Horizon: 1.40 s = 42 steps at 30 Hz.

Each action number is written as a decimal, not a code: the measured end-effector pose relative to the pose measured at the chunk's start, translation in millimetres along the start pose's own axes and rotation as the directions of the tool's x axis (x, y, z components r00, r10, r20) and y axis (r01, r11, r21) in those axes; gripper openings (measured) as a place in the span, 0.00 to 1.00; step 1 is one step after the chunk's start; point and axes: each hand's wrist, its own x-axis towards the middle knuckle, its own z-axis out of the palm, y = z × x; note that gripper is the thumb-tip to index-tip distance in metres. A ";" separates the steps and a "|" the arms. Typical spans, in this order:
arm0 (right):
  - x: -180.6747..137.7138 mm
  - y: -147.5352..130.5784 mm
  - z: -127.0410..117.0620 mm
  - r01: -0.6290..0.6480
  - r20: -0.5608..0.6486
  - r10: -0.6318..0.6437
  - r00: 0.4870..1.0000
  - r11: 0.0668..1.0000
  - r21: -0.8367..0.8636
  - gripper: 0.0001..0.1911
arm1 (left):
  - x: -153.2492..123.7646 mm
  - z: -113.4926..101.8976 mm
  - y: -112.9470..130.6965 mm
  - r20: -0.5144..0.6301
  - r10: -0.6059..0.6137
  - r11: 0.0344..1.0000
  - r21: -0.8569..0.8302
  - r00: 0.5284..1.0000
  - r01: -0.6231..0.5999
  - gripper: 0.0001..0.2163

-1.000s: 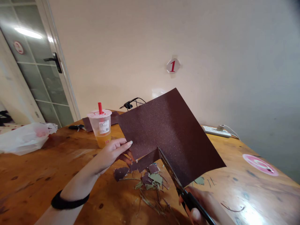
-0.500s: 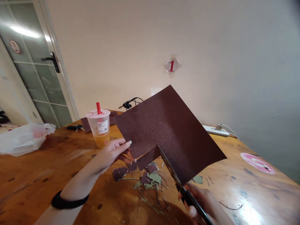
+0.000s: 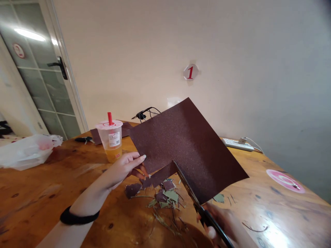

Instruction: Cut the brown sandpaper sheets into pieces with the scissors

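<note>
My left hand (image 3: 126,168) pinches the lower left edge of a dark brown sandpaper sheet (image 3: 188,144) held up over the wooden table (image 3: 38,199). My right hand (image 3: 224,225), partly cut off at the bottom edge and blurred, is closed round black scissors (image 3: 196,203). The blades run up into a cut in the sheet's lower edge, and a narrow strip hangs to the left of them. Below lies a heap of brown and green paper scraps (image 3: 162,198).
A plastic cup of orange drink with a red straw (image 3: 111,141) stands behind my left hand. A white plastic bag (image 3: 26,151) lies far left, another dark sheet and a small black tool behind the cup, a power strip (image 3: 239,144) at the wall, a pink sticker (image 3: 284,181) at right.
The sheet, both hands and the scissors keep almost the same place; the view only shifts slightly, and my right hand sits a little lower in the picture.
</note>
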 end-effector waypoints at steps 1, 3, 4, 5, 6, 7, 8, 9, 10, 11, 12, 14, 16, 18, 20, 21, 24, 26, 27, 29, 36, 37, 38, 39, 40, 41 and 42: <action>0.2 0.9 0.2 0.001 0.002 -0.001 1.000 1.000 0.005 0.37 | 0.1 0.0 -0.2 0.005 0.003 1.000 -0.004 1.000 -0.003 0.19; 0.5 1.8 0.5 0.009 -0.006 -0.009 1.000 1.000 -0.001 0.36 | 0.0 0.0 -0.6 0.009 0.007 1.000 -0.007 1.000 -0.007 0.18; 0.5 1.7 0.4 0.019 -0.014 -0.019 1.000 1.000 -0.009 0.35 | -0.1 0.0 -0.7 0.006 0.009 1.000 -0.006 1.000 -0.009 0.18; 0.6 1.3 0.2 0.028 -0.023 -0.028 0.999 0.999 -0.017 0.35 | -0.2 0.0 -0.8 0.003 0.009 1.000 -0.003 1.000 -0.009 0.18; 0.6 0.6 -0.1 0.036 -0.028 -0.037 0.999 0.999 -0.023 0.34 | -0.2 -0.1 -0.9 0.000 0.010 1.000 0.001 1.000 -0.010 0.18; 0.5 -0.1 -0.7 0.044 -0.029 -0.045 0.999 0.999 -0.032 0.34 | -0.3 -0.2 -0.9 -0.002 0.010 1.000 0.006 1.000 -0.010 0.18; 0.5 -0.8 -1.4 0.048 -0.028 -0.049 0.998 0.998 -0.043 0.34 | -0.3 -0.2 -0.9 -0.005 0.010 1.000 0.011 1.000 -0.010 0.19; 0.5 -1.3 -2.2 0.049 -0.025 -0.050 0.998 0.997 -0.058 0.34 | -0.4 -0.2 -0.9 -0.008 0.010 1.000 0.014 1.000 -0.010 0.19; 0.5 -1.6 -3.1 0.048 -0.027 -0.050 0.998 0.996 -0.072 0.33 | -0.6 -0.2 -0.8 -0.010 0.009 1.000 0.013 1.000 -0.009 0.19; 0.6 -1.5 -3.8 0.047 -0.031 -0.050 0.998 0.996 -0.079 0.33 | -0.7 -0.1 -0.8 -0.012 0.007 1.000 0.010 1.000 -0.007 0.19; 0.9 -1.2 -4.4 0.049 -0.041 -0.052 0.998 0.996 -0.079 0.33 | -0.9 0.0 -0.7 -0.013 0.005 1.000 0.004 1.000 -0.005 0.19; 1.9 0.5 -4.7 0.057 -0.058 -0.060 0.997 0.997 -0.061 0.33 | -1.0 0.0 -0.6 -0.008 0.006 1.000 -0.008 1.000 -0.006 0.19; 3.6 3.0 -3.7 0.066 -0.058 -0.068 0.996 0.997 -0.035 0.32 | -0.6 -0.6 -0.8 0.002 0.011 1.000 -0.018 1.000 -0.011 0.19; 5.6 5.8 -1.5 0.077 -0.050 -0.077 0.996 0.997 -0.004 0.32 | 0.4 -1.6 -1.3 0.014 0.008 1.000 -0.018 1.000 -0.008 0.19; 7.4 8.6 1.2 0.096 -0.046 -0.095 0.994 0.995 0.027 0.31 | 1.4 -2.7 -1.9 0.020 -0.004 1.000 -0.004 1.000 0.004 0.20; 8.1 10.0 2.3 0.108 -0.050 -0.106 0.993 0.994 0.033 0.31 | 1.7 -3.2 -2.3 0.021 -0.011 1.000 0.005 1.000 0.011 0.20; 8.7 14.4 4.1 0.129 -0.060 -0.128 0.990 0.991 0.026 0.33 | 1.9 -4.0 -3.0 0.020 -0.018 1.000 0.021 1.000 0.017 0.20; 8.2 17.5 3.8 0.130 -0.062 -0.129 0.990 0.992 0.010 0.34 | 1.6 -4.2 -3.4 0.020 -0.017 1.000 0.026 1.000 0.016 0.20; 8.0 19.0 3.4 0.128 -0.060 -0.127 0.990 0.992 0.001 0.34 | 1.5 -4.1 -3.5 0.019 -0.014 1.000 0.027 1.000 0.014 0.20; 7.6 21.3 2.7 0.124 -0.073 -0.126 0.989 0.992 -0.022 0.34 | 1.7 -4.1 -3.6 0.023 -0.011 1.000 0.022 1.000 0.010 0.20; 8.0 10.4 1.5 0.089 -0.040 -0.091 0.995 0.995 -0.033 0.35 | 3.2 -4.6 -4.1 0.032 -0.010 1.000 0.000 0.999 0.010 0.20; 7.6 6.4 0.6 0.063 -0.031 -0.065 0.997 0.997 -0.043 0.35 | 3.0 -4.6 -4.2 0.030 -0.012 1.000 -0.002 0.999 0.012 0.20; 7.0 2.3 -0.5 0.038 -0.023 -0.039 0.999 0.997 -0.061 0.35 | 2.6 -4.4 -4.2 0.025 -0.012 1.000 -0.004 1.000 0.012 0.21; 6.3 -1.6 -1.9 0.014 -0.024 -0.016 1.000 0.996 -0.086 0.35 | 2.3 -4.3 -4.2 0.019 -0.012 1.000 -0.005 1.000 0.013 0.21; 5.5 -4.9 -3.2 -0.008 -0.029 0.005 1.000 0.994 -0.113 0.35 | 1.9 -4.1 -4.2 0.012 -0.013 1.000 -0.006 1.000 0.013 0.21; 4.6 -7.5 -4.3 -0.029 -0.035 0.025 0.999 0.991 -0.133 0.33 | 1.7 -3.8 -4.1 0.007 -0.013 1.000 -0.007 1.000 0.013 0.21; 3.9 -9.4 -5.3 -0.047 -0.042 0.041 0.998 0.989 -0.140 0.32 | 1.5 -3.6 -4.1 0.004 -0.015 1.000 -0.008 1.000 0.015 0.21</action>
